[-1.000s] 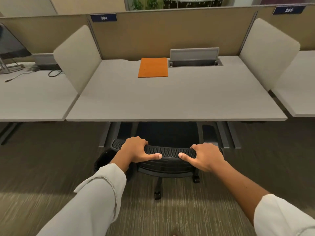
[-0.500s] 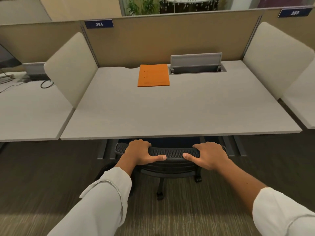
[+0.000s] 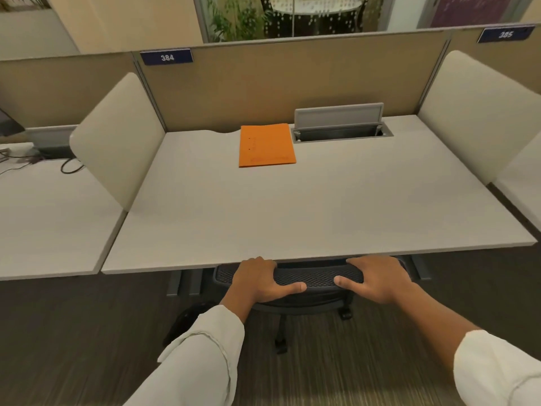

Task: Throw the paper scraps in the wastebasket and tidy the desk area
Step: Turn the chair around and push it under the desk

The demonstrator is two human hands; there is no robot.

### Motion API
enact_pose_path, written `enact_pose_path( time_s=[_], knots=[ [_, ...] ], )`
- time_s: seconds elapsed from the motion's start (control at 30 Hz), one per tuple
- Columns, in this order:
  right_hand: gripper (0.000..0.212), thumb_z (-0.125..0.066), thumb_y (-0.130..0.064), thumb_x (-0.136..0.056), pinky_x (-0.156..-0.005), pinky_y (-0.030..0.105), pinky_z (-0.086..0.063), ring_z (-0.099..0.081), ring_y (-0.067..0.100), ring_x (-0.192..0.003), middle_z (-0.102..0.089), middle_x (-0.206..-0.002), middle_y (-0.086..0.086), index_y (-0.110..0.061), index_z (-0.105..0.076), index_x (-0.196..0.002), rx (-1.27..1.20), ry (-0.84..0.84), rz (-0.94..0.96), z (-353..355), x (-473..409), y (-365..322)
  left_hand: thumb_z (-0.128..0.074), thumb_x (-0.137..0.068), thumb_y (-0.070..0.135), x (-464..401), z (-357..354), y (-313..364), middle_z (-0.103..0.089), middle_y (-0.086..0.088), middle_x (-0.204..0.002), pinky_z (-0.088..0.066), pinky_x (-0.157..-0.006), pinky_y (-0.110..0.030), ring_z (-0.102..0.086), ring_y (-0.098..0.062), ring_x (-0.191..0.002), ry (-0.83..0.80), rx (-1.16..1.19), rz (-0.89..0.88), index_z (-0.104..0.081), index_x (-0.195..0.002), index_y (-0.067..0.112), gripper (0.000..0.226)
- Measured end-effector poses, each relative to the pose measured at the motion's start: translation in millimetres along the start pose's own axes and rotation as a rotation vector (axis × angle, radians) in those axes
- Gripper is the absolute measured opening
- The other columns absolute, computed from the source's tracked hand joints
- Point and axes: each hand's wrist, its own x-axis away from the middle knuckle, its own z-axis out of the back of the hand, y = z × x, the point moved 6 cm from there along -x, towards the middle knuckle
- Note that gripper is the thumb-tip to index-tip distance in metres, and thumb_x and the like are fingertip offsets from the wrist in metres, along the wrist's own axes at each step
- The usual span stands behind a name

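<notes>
Two hands grip the top edge of a black mesh chair back [image 3: 319,276], one toward each end of it. The left hand [image 3: 257,281] has its fingers curled over the far side of the edge and its thumb laid along the near side, pointing inward to the right. The right hand [image 3: 380,281] mirrors it, fingers hooked over the far side and thumb stretched inward to the left, so that the two thumb tips point at each other with a stretch of mesh between them. Both forearms reach forward and converge slightly; the left sleeve [image 3: 202,350] is white and comes down near the wrist, while the right sleeve [image 3: 497,370] sits higher up the forearm, leaving more of the arm bare. The chair back is just at the near edge of the tabletop [image 3: 292,215], with its upper rim partly under that edge and its dark base and castors visible on the carpet below. On the tabletop, toward the rear and well apart from the hands, lies a flat orange folder [image 3: 267,145], just beside an open grey cable hatch [image 3: 339,124] with its lid tilted up. No paper scraps or wastebasket can be made out in this view.
</notes>
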Motion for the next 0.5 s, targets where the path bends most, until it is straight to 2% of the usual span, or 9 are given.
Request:
enact_pose_path(
  time_s=[0.1,0.2,0.3,0.37,0.47,0.5],
  knots=[
    [0.077,-0.017,-0.096,-0.077,-0.059,0.029,-0.045,-0.056,0.008,-0.064,-0.062,-0.068,-0.014,-0.031,-0.059,-0.082,-0.021,-0.007,0.016,5.1,-7.4,7.3,-0.024,-0.053,0.108,-4.6,2.1,4.3,-0.06,0.005,-0.059,-0.044,-0.058,-0.03,-0.057,-0.013,-0.057,0.006,0.022,0.005,-0.063,-0.07,0.02,0.098],
    [0.078,-0.015,-0.096,-0.075,-0.063,0.029,-0.05,-0.059,0.008,-0.066,-0.065,-0.07,-0.013,-0.034,-0.06,-0.083,-0.021,-0.049,0.028,10.8,-14.4,14.6,-0.025,-0.055,0.108,-11.7,5.2,9.0,-0.062,0.003,-0.061,-0.052,-0.063,-0.034,-0.059,-0.014,-0.058,-0.011,0.042,0.013,-0.063,-0.071,0.016,0.101],
    [0.077,-0.015,-0.097,-0.076,-0.066,0.03,-0.051,-0.06,0.009,-0.068,-0.066,-0.072,-0.012,-0.036,-0.061,-0.086,-0.04,-0.056,0.032,9.9,-15.7,16.7,-0.025,-0.057,0.107,-13.8,5.3,12.2,-0.063,0.004,-0.062,-0.053,-0.063,-0.033,-0.06,-0.014,-0.059,-0.011,0.029,-0.004,-0.064,-0.073,0.017,0.099],
    [0.077,-0.016,-0.097,-0.076,-0.063,0.028,-0.048,-0.061,0.009,-0.069,-0.066,-0.074,-0.014,-0.037,-0.062,-0.09,-0.045,-0.051,0.039,7.2,-15.2,17.4,-0.025,-0.058,0.106,-12.7,4.1,11.6,-0.062,0.005,-0.066,-0.051,-0.064,-0.03,-0.059,-0.013,-0.062,0.004,0.025,-0.004,-0.067,-0.077,0.021,0.097],
    [0.078,-0.016,-0.098,-0.073,-0.056,0.027,-0.034,-0.058,0.013,-0.068,-0.062,-0.073,-0.014,-0.033,-0.057,-0.082,-0.057,-0.05,0.049,4.2,-17.9,16.3,-0.026,-0.059,0.106,-12.4,2.8,9.8,-0.063,0.007,-0.075,-0.05,-0.069,-0.03,-0.06,-0.013,-0.07,0.014,0.019,0.002,-0.07,-0.088,0.026,0.096],
    [0.082,-0.014,-0.099,-0.072,-0.059,0.029,-0.037,-0.06,0.016,-0.073,-0.065,-0.079,-0.013,-0.031,-0.059,-0.086,-0.06,-0.063,0.047,3.9,-19.3,16.7,-0.025,-0.059,0.106,-12.9,3.0,10.2,-0.063,0.007,-0.077,-0.051,-0.07,-0.031,-0.06,-0.013,-0.072,0.014,0.012,0.004,-0.07,-0.09,0.026,0.096]
  ],
)
